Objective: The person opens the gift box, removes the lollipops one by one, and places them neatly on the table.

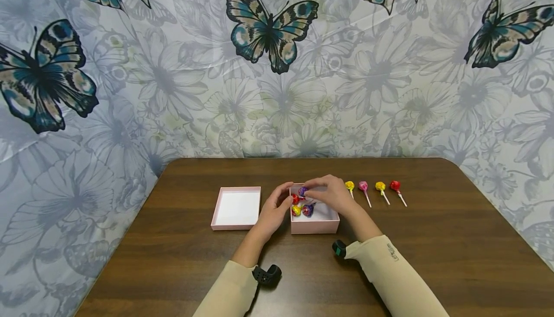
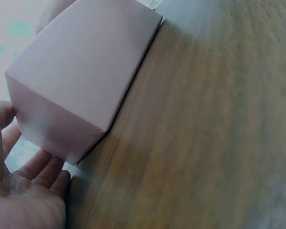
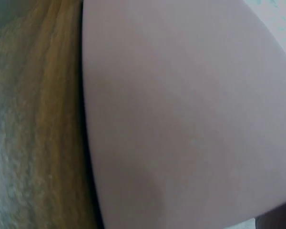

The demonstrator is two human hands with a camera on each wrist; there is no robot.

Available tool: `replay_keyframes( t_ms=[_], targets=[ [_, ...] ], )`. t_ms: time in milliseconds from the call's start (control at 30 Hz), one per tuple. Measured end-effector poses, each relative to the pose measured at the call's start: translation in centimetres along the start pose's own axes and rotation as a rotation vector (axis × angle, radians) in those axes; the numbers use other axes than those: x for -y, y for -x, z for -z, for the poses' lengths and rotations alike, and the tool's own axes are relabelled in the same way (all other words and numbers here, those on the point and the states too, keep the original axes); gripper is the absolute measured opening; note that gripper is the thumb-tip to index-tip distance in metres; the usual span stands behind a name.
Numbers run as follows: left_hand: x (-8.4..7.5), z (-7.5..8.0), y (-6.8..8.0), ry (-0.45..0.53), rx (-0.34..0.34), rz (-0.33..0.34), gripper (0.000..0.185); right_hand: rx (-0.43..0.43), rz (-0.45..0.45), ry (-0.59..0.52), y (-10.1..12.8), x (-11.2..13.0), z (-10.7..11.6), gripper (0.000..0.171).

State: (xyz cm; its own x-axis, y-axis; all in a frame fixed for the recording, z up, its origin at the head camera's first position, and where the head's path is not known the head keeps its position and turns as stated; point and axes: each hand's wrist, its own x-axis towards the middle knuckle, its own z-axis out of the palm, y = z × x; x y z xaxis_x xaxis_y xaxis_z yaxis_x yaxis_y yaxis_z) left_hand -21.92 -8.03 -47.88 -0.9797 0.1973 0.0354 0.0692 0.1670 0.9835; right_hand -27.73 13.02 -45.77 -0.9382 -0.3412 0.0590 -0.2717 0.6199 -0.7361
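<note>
A pink open-topped box [image 1: 314, 228] with a white inside stands on the table. My left hand [image 1: 272, 211] rests against its left side, fingers lightly bent along the wall and thumb near the rim. My right hand [image 1: 333, 194] reaches over the right rim and pinches a purple-wrapped lollipop [image 1: 302, 191] at the box's back left. Below it in the box lie a red lollipop [image 1: 295, 199], a yellow lollipop [image 1: 296, 210] and a dark purple-and-red lollipop [image 1: 308, 210]. The left wrist view shows the outer box wall [image 2: 81, 62] beside the fingers [image 2: 35, 164]; the right wrist view is mostly box wall [image 3: 181, 119].
A pink-rimmed white lid [image 1: 236, 206] lies left of the box. Right of the box is a row of lollipops: a yellow one [image 1: 349, 185], a pink one [image 1: 363, 186], another yellow one [image 1: 380, 186] and a red one [image 1: 395, 185]. Behind the brown table [image 1: 173, 269] hangs a butterfly-print cloth [image 1: 277, 115].
</note>
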Motion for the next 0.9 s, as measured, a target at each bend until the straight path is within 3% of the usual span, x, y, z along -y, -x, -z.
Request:
replay_keyframes(
  t_ms=[300,667,900],
  targets=[
    [2.9,-0.6,-1.5,-0.008,-0.036,-0.043,0.044,-0.192,0.024,-0.122,0.7,0.7,0.7,0.027],
    [2.8,-0.7,-1.7,-0.023,-0.033,-0.043,0.044,-0.292,0.012,-0.192,2.0,0.7,2.3,0.032],
    [2.8,-0.4,-1.5,-0.021,-0.045,-0.025,0.044,-0.368,0.021,-0.179,3.0,0.4,3.4,0.033]
  ],
)
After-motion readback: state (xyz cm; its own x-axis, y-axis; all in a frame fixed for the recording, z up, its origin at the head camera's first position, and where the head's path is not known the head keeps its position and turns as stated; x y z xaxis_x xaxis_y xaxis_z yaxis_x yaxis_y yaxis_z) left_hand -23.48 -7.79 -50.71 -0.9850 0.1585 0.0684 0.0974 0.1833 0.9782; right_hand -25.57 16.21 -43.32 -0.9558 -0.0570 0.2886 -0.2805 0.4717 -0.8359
